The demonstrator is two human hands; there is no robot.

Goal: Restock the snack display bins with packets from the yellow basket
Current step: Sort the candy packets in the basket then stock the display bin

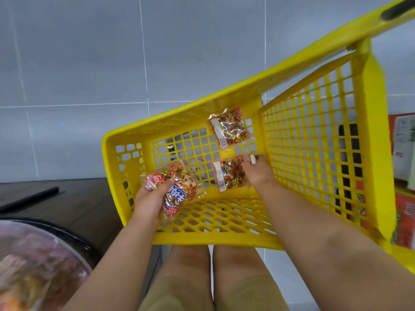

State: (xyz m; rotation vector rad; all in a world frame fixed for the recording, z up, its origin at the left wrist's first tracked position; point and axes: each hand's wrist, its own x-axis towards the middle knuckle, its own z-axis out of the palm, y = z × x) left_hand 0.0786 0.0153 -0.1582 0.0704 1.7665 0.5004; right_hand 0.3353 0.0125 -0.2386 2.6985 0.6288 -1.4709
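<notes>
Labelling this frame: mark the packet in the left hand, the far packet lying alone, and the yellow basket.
Held packet [179,194]: head view, its printed front.
Far packet [230,129]: head view, its middle.
Yellow basket [213,240]: head view, solid near rim.

Glossy plastic basket [224,237], shiny clear packets [230,127]

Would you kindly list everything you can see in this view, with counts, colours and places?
Yellow basket: one, yellow, centre, ahead of the knees.
Far packet: one, red-gold sweets, basket floor.
Near packet: one, same colours, basket floor.
Held packet: at least one, red-blue-gold, basket's left corner.
Round bin: one, blurred pinkish contents, lower left.
Red boxes: count unclear, right edge.
Dark ledge: one, left.
Tiled surface: grey, behind.
Left hand: grips held packet.
Right hand: pinches near packet.
Legs: two, tan shorts, bottom.
</notes>
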